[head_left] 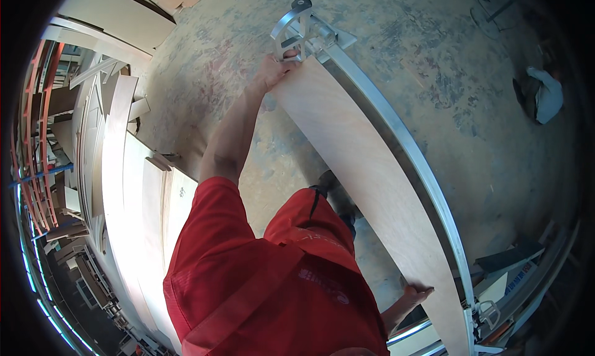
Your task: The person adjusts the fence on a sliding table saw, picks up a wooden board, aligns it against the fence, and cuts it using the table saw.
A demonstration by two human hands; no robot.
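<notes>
A long, pale plywood board [365, 164] slants from the top middle to the lower right, in front of my body. My left hand [277, 73] is closed on its far end, right beside a curved metal end fitting [290, 29] with a black knob. My right hand [414, 295] grips the board's left edge near its closer end, thumb on the top face and the other fingers hidden beneath. Along the board's right side runs a long silver metal rail [412, 148], with a narrow dark gap between them for much of its length.
Leaning sheets and panels [158, 195] stand at the left, by an orange rack [40, 139] of offcuts. More panels [118, 15] lie at the upper left. A pale bundle [545, 96] sits on the stained floor [446, 65] at right. Metal parts [486, 316] are at the lower right.
</notes>
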